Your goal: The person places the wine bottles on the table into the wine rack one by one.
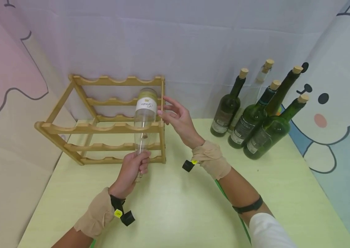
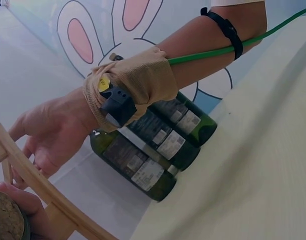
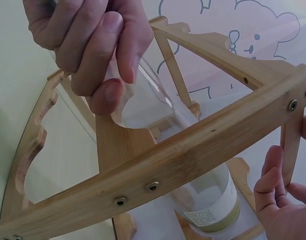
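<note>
Past white cloth sleeve (image 1: pixel 269 231), with right hand (image 1: pixel 181 122), pinches tan wooden rack (image 1: pixel 100 129) at right edge, maybe steadying it; with left hand (image 1: pixel 130 169), grips clear glass bottle (image 1: pixel 145 117) by neck.

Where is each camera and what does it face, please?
Head: worn there, facing forward and down at the rack; left hand and right hand show.
Left wrist: worn there, facing green bottles; right arm and left fingers show.
Right wrist: worn there, facing the rack; both hands show.
Head and right wrist share the clear bottle.
</note>
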Motion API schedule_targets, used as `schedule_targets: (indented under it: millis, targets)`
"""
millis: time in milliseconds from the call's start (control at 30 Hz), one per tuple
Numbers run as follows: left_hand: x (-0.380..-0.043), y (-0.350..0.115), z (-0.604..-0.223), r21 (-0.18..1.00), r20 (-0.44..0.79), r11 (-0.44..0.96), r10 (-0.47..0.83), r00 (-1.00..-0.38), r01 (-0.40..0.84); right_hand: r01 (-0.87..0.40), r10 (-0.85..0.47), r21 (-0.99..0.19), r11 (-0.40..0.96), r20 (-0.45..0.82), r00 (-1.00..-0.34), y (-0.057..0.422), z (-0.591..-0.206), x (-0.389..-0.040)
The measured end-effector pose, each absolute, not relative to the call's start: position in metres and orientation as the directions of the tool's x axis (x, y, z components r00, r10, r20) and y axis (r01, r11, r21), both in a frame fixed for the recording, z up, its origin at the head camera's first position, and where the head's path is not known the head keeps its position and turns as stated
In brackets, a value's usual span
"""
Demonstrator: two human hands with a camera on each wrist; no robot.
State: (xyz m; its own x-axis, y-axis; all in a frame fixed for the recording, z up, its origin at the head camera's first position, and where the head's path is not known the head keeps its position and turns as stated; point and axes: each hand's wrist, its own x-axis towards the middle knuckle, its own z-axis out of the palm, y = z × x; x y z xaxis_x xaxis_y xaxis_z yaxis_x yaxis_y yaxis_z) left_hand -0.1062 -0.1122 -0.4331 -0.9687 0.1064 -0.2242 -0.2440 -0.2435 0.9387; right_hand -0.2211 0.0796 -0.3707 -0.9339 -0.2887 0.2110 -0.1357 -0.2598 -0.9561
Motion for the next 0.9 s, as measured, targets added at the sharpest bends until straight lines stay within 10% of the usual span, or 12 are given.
schedule_targets:
  millis: [900]
  targets:
    - [-0.097, -0.121, -0.43, 0.946, -0.272, -0.125, 0.196, -0.942, -0.299, -0.145, -0.272, -0.953, -0.265, 0.218, -0.937, 0.077, -0.371, -0.22]
